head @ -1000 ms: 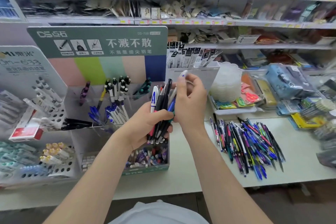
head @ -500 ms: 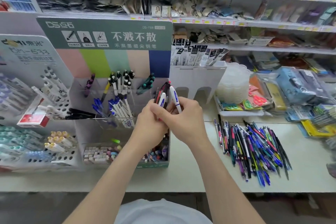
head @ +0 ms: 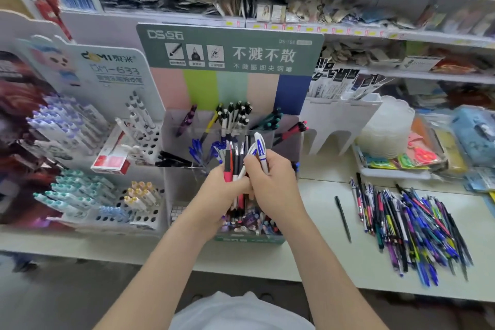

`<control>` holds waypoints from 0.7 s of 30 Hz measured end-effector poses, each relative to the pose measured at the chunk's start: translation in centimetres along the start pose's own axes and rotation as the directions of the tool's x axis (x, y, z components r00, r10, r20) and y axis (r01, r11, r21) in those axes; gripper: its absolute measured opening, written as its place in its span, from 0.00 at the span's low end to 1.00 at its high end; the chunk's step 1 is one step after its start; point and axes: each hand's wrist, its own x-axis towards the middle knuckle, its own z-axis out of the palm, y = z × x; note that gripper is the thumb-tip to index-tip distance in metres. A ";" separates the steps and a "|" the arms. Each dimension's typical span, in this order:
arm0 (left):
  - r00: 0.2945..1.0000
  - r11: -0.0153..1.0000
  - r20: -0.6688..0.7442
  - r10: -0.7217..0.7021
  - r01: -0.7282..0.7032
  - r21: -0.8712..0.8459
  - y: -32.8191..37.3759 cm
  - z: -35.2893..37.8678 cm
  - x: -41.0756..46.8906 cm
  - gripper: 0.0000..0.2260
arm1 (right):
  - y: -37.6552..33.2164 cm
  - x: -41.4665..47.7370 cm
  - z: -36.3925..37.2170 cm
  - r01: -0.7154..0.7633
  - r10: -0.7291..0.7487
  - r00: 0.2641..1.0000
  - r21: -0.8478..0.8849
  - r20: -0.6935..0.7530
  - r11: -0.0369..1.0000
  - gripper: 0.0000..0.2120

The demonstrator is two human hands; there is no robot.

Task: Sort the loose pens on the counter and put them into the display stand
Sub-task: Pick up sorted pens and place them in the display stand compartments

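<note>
My left hand (head: 218, 193) grips a bundle of pens (head: 235, 161), red, black and white, held upright in front of the display stand (head: 230, 56). My right hand (head: 273, 185) pinches a white pen with blue print (head: 260, 149) at the bundle's right side. The stand's clear compartments (head: 235, 120) hold sorted pens by colour. A big heap of loose pens (head: 412, 225) lies on the white counter (head: 321, 257) to the right, with one dark pen (head: 342, 218) lying apart on its left.
A white marker rack (head: 88, 142) stands to the left of the stand, with a red box (head: 113, 158) leaning on it. A tray of small goods (head: 396, 153) and a white paper holder (head: 340, 118) sit behind the heap. Stocked shelves fill the back.
Both hands sank from chest height to in front of the stand's lower compartments. The right hand drew a white and blue pen out to the bundle's right side. The view shifted rightward.
</note>
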 end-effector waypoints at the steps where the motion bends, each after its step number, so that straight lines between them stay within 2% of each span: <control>1: 0.999 0.993 -0.007 -0.044 0.043 -0.111 -0.2 -0.3 -0.3 0.07 | -0.1 0.0 0.5 -0.013 0.013 1.000 0.005 0.017 1.000 0.15; 4: 0.990 0.919 -0.048 -0.131 0.103 -0.380 -0.7 -0.8 -1.2 0.12 | -0.4 -0.4 1.8 -0.064 0.062 0.997 0.046 0.043 0.997 0.14; 6: 0.989 0.920 -0.106 -0.107 0.058 -0.387 -1.1 -1.3 -1.4 0.12 | -0.9 -1.1 2.6 -0.056 0.063 0.997 0.148 -0.042 0.987 0.12; 9: 0.978 0.961 -0.204 -0.039 -0.019 -0.275 -1.6 -2.8 -1.6 0.09 | -2.0 -1.8 2.8 0.070 0.034 0.937 0.283 -0.347 0.957 0.11; 10: 0.972 0.976 -0.235 -0.024 -0.028 -0.216 -1.9 -3.4 -1.7 0.10 | -2.1 -1.7 2.5 0.091 0.032 0.922 0.296 -0.386 0.951 0.11; 11: 0.961 0.991 -0.277 -0.009 -0.029 -0.133 -2.1 -4.0 -1.7 0.10 | -1.8 -1.3 2.2 0.072 0.049 0.927 0.305 -0.371 0.949 0.11; 13: 0.945 0.999 -0.325 0.035 -0.027 0.029 -2.2 -5.0 -2.0 0.10 | -0.9 -0.5 1.6 -0.025 0.093 0.972 0.302 -0.215 0.953 0.13; 14: 0.946 0.994 -0.317 0.071 -0.043 0.096 -2.2 -5.5 -2.1 0.13 | -0.5 -0.1 1.3 -0.068 0.092 0.989 0.200 -0.115 0.977 0.13; 16: 0.954 0.974 -0.258 0.151 -0.099 0.206 -1.9 -6.2 -2.3 0.27 | -0.1 0.4 0.9 -0.096 0.106 0.993 -0.173 0.050 0.980 0.10; 18: 0.964 0.943 -0.171 0.206 -0.148 0.297 -1.8 -6.6 -2.6 0.42 | -0.6 1.0 1.0 -0.098 0.181 0.974 -0.472 0.133 0.876 0.10; 21: 0.971 0.930 -0.099 0.219 -0.177 0.323 -1.9 -6.5 -2.8 0.47 | -2.0 2.8 1.5 -0.070 0.279 0.941 -0.693 0.193 0.717 0.11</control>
